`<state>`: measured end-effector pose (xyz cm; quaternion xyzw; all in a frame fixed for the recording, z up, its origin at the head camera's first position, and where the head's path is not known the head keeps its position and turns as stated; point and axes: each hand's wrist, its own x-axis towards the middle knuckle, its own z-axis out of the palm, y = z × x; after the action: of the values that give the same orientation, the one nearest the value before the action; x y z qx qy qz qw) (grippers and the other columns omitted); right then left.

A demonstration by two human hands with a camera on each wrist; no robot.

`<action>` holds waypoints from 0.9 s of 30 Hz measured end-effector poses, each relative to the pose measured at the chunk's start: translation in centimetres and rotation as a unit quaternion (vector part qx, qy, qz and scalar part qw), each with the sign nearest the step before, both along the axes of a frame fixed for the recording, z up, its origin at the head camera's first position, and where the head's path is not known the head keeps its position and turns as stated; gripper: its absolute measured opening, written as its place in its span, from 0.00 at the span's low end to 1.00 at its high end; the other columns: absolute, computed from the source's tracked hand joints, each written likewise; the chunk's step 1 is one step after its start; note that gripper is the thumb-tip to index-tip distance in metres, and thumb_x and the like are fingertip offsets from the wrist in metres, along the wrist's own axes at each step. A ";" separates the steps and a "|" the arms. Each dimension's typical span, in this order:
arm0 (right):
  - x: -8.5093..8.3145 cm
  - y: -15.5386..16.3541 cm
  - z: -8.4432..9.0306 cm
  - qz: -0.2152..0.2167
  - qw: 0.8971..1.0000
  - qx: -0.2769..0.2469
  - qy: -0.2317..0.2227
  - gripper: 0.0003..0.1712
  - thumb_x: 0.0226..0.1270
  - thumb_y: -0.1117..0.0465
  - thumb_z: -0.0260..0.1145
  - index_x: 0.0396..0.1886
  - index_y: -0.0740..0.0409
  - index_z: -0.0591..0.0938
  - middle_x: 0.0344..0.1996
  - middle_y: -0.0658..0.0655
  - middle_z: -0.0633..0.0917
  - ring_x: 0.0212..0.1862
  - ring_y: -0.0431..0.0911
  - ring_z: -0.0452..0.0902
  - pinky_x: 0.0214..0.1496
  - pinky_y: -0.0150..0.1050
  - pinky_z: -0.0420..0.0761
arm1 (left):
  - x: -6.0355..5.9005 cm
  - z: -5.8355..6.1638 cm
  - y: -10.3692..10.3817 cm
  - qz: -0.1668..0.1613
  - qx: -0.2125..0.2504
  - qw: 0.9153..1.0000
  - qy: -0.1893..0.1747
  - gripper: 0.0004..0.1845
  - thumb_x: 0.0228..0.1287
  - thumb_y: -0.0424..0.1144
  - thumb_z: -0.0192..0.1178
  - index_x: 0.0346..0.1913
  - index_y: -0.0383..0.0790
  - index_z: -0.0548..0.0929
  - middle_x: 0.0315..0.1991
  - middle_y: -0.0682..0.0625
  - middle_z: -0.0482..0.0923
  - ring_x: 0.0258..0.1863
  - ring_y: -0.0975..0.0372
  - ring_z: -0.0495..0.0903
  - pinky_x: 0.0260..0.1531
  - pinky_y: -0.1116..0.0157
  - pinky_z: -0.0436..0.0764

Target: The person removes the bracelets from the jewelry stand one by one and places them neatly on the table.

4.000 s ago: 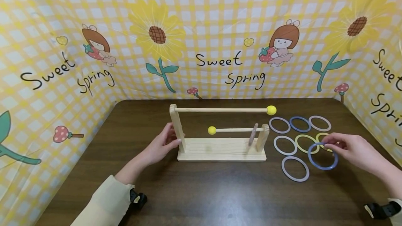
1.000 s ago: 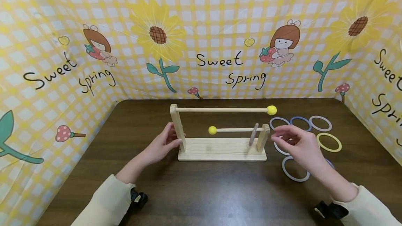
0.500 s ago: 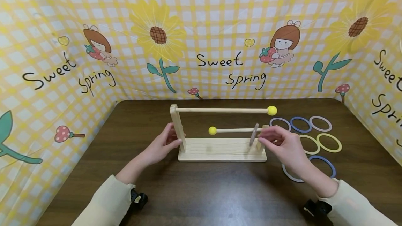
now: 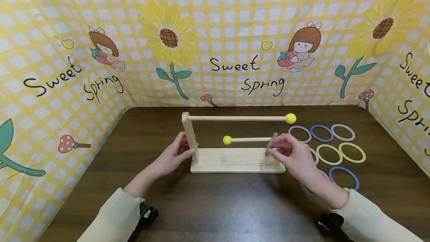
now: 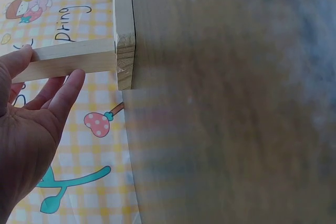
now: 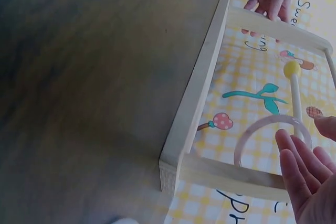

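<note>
A wooden stand (image 4: 231,160) has a tall post at its left and a short one at its right, each carrying a rod with a yellow ball end. My left hand (image 4: 173,152) holds the tall post (image 5: 73,61) between thumb and fingers. Around the lower rod, close to the short post, hangs a pale translucent ring (image 6: 258,127). My right hand (image 4: 297,158) is at this ring, thumb and fingers apart on either side of the rod (image 6: 295,98). Whether its fingertips touch the ring I cannot tell. The right hand hides most of the short post in the head view.
Several rings lie flat on the dark wooden table (image 4: 208,204) right of the stand, among them a yellow ring (image 4: 352,161) and a blue ring (image 4: 357,183). My right hand and forearm partly cover two pale rings. A yellow checked cloth (image 4: 235,18) surrounds the table.
Four seconds ago my right hand held a blue ring, which now lies on the table. That hand has since moved left to the ring on the lower rod. My left hand stays put.
</note>
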<state>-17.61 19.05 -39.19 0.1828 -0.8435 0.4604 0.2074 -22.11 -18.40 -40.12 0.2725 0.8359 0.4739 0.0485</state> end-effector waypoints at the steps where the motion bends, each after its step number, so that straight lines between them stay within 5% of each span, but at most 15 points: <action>1: 0.0 -0.1 -0.1 0.003 1.000 0.000 -0.001 0.15 0.53 0.71 0.75 0.37 0.58 0.80 0.29 0.50 0.88 0.28 0.38 0.83 0.29 0.29 0.79 | 0.0 0.0 0.0 0.001 -0.002 1.000 0.000 0.24 0.73 0.34 0.54 0.66 0.41 0.59 0.55 0.35 0.76 0.57 0.48 0.75 0.54 0.49 0.73; 7: 0.0 -0.5 -0.3 0.035 0.999 -0.015 0.018 0.15 0.54 0.71 0.75 0.41 0.60 0.81 0.31 0.51 0.88 0.29 0.41 0.83 0.31 0.28 0.80 | 0.1 -0.1 0.0 0.002 0.000 1.000 -0.001 0.24 0.73 0.34 0.55 0.66 0.41 0.59 0.55 0.35 0.76 0.56 0.49 0.75 0.53 0.50 0.74; 27: 0.0 -0.9 0.0 -0.005 1.000 -0.008 0.011 0.14 0.53 0.72 0.75 0.39 0.58 0.82 0.29 0.50 0.85 0.27 0.38 0.82 0.29 0.31 0.80 | 0.0 0.0 0.0 0.000 0.009 1.000 -0.008 0.24 0.72 0.32 0.55 0.66 0.35 0.59 0.55 0.33 0.75 0.57 0.46 0.75 0.56 0.46 0.70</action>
<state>-17.63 18.15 -39.20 0.1826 -0.8383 0.4640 0.2205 -22.15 -18.38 -40.09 0.2692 0.8315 0.4831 0.0524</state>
